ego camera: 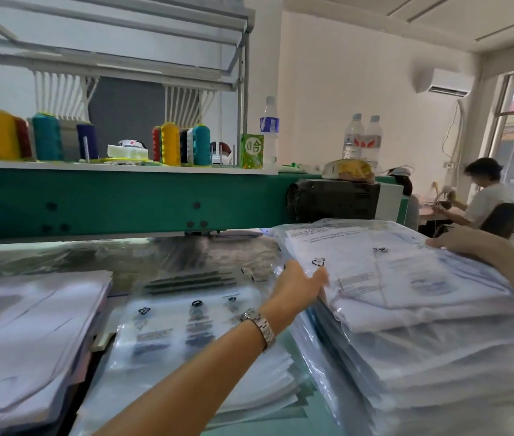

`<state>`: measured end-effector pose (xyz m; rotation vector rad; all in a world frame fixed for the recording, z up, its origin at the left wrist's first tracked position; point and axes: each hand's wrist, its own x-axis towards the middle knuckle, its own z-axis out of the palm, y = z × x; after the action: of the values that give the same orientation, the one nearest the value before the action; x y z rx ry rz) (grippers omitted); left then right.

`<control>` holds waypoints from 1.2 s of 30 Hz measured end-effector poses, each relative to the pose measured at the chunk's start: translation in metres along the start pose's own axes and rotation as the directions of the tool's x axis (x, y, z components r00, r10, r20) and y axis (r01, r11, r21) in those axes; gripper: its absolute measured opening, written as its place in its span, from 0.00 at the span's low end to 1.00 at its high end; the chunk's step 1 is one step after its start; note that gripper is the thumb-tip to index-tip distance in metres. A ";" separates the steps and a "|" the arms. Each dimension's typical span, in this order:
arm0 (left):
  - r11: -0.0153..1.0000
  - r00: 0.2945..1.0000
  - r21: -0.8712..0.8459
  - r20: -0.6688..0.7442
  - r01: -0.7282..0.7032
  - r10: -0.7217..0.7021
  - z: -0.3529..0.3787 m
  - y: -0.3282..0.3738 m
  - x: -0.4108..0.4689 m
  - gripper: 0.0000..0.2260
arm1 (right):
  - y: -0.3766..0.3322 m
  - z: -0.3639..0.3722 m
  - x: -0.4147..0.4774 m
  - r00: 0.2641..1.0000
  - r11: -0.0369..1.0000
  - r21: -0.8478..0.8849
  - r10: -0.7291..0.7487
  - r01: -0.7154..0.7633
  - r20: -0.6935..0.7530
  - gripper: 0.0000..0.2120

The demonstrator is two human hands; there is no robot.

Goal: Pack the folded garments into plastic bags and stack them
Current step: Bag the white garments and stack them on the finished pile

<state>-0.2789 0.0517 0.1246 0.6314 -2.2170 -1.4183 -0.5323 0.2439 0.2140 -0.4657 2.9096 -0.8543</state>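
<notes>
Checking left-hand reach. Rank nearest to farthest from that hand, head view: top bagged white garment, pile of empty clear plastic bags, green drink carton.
1. Top bagged white garment: touched by the left hand.
2. Pile of empty clear plastic bags: just left.
3. Green drink carton: back shelf.
</notes>
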 end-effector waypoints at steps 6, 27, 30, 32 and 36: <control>0.842 0.996 0.534 -0.004 -0.072 0.087 -0.007 -0.008 -0.006 0.32 | -0.001 0.013 -0.001 0.993 0.941 -0.323 -0.114 0.097 -0.032 0.24; 0.810 0.875 0.577 -0.334 -0.103 0.349 -0.074 -0.099 -0.071 0.10 | -0.158 0.118 -0.226 0.753 0.641 -0.605 -0.651 0.473 -0.101 0.11; 0.786 0.858 0.614 -0.366 -0.069 0.361 -0.100 -0.132 -0.093 0.07 | -0.169 0.169 -0.250 0.670 0.591 -0.522 -0.740 0.615 -0.049 0.12; 0.771 0.843 0.636 -0.394 -0.036 0.365 -0.118 -0.153 -0.108 0.07 | -0.173 0.209 -0.258 0.642 0.571 -0.445 -0.767 0.690 0.012 0.11; 0.749 0.808 0.662 -0.449 0.014 0.382 -0.154 -0.196 -0.136 0.07 | -0.165 0.290 -0.264 0.556 0.552 -0.094 -0.794 0.829 0.246 0.16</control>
<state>-0.0526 -0.0526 -0.0112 0.8649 -2.1348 -0.2403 -0.1927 0.0438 0.0548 -1.9189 2.5118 -0.4892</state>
